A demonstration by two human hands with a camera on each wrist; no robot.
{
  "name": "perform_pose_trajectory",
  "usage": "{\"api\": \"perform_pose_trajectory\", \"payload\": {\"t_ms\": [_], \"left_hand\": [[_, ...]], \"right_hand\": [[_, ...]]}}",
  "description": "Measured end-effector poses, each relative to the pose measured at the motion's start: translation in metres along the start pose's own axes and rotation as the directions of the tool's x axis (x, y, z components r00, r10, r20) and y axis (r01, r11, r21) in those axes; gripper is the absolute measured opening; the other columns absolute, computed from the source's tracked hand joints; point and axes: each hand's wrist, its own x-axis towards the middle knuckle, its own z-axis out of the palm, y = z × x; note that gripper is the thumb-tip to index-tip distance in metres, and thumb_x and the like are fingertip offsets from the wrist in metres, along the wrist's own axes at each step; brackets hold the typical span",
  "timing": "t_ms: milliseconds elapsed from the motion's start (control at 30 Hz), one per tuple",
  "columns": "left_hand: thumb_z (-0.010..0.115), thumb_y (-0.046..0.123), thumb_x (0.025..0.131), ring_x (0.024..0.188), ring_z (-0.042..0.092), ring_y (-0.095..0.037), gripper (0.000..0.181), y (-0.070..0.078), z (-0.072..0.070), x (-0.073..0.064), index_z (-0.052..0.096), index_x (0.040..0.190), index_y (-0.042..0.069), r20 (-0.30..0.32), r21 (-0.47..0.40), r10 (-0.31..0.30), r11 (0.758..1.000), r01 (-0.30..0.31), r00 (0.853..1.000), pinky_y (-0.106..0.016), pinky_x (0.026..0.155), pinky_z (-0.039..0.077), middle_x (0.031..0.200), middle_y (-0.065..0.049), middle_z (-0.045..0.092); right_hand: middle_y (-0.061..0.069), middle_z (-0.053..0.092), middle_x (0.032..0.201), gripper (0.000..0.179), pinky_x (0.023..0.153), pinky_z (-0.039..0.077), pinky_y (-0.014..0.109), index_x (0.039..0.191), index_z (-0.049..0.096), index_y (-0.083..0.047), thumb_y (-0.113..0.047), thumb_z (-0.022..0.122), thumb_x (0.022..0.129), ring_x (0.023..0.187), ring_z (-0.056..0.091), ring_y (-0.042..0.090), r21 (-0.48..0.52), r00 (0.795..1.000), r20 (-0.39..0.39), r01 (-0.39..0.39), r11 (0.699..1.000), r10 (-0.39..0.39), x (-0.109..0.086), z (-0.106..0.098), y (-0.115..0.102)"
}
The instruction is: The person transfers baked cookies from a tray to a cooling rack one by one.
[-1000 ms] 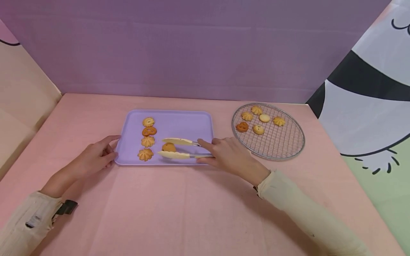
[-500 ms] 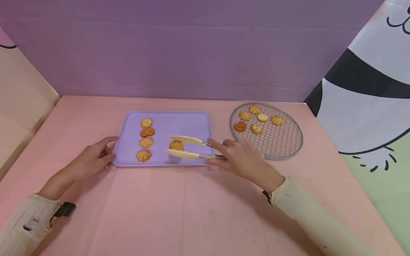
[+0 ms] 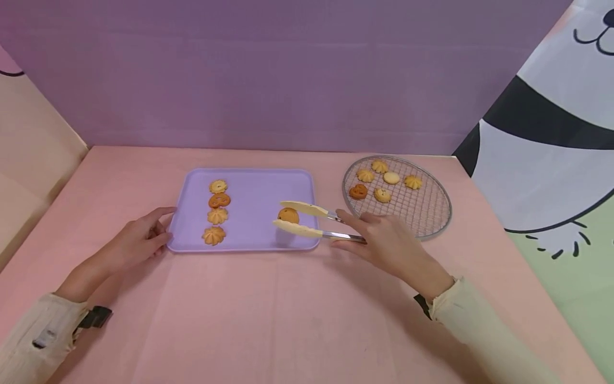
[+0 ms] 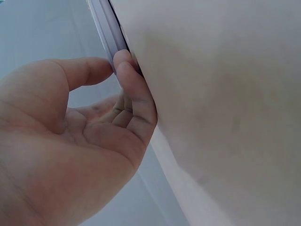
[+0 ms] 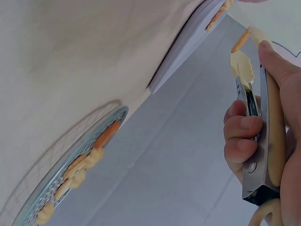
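left hand (image 3: 136, 241): we pinch the purple tray (image 3: 261, 186) by its left edge | right hand (image 3: 390, 244): we grip the tongs (image 3: 301, 229), narrowed on a round cookie (image 3: 288, 215) above the tray's right half | four cookies (image 3: 219, 200) line the tray's left side; six cookies (image 3: 382, 195) lie on the wire rack (image 3: 422, 216)

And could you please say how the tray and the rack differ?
The tray is purple and rectangular; the rack is grey and round. The tray has a solid surface; the rack is wire mesh. The left hand grips the tray; no hand holds the rack. Both bear cookies.
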Motion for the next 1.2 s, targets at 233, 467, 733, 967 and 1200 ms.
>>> {"api": "perform_pose_trajectory", "payload": {"t_ms": [233,467,733,967,1200], "left_hand": [[0.054,0.005,0.087,0.054,0.05,-0.011,0.05,0.0,0.0,0.0,0.034,0.133,0.007,0.001,0.002,-0.006,1.0,0.006,1.0,-0.022,0.05,0.043,0.071,-0.006,0.053],[0.054,0.007,0.087,0.056,0.051,-0.012,0.05,-0.003,0.001,0.0,0.034,0.133,0.008,0.007,0.007,-0.02,1.0,0.02,1.0,-0.023,0.05,0.043,0.071,-0.007,0.053],[0.053,0.006,0.088,0.057,0.051,-0.012,0.05,-0.002,0.001,0.001,0.033,0.134,0.006,0.013,0.012,-0.022,1.0,0.022,1.0,-0.023,0.051,0.044,0.073,-0.007,0.053],[0.053,0.006,0.088,0.057,0.051,-0.013,0.05,-0.002,0.001,0.001,0.033,0.134,0.006,0.026,-0.014,-0.024,1.0,0.025,0.999,-0.023,0.05,0.044,0.073,-0.007,0.053],[0.053,0.006,0.088,0.057,0.051,-0.013,0.05,-0.004,0.001,0.002,0.032,0.134,0.006,0.031,-0.028,-0.031,0.999,0.031,0.999,-0.024,0.05,0.044,0.073,-0.008,0.053]], "right_hand": [[-0.004,0.052,0.057,0.058,0.037,0.023,0.02,0.118,0.06,-0.022,-0.058,0.062,0.072,0.041,0.034,0.005,0.003,0.998,0.003,-0.067,0.998,0.067,-0.012,-0.007,0.013],[-0.003,0.053,0.058,0.063,0.04,0.025,0.019,0.122,0.057,-0.022,-0.06,0.06,0.072,0.041,0.032,0.005,-0.011,0.991,0.025,-0.133,0.991,0.133,-0.025,-0.013,0.027],[-0.001,0.057,0.061,0.063,0.04,0.029,0.021,0.122,0.057,-0.022,-0.058,0.063,0.07,0.043,0.039,0.007,-0.058,0.984,-0.003,-0.178,0.982,0.178,-0.036,-0.018,0.042],[-0.003,0.053,0.056,0.063,0.04,0.029,0.023,0.119,0.059,-0.022,-0.059,0.064,0.069,0.043,0.04,0.008,-0.083,0.974,-0.011,-0.226,0.971,0.226,-0.047,-0.019,0.056],[0.0,0.054,0.057,0.062,0.041,0.027,0.025,0.119,0.059,-0.019,-0.056,0.066,0.069,0.044,0.039,0.012,-0.128,0.944,0.037,-0.32,0.939,0.327,-0.06,-0.022,0.07]]}}
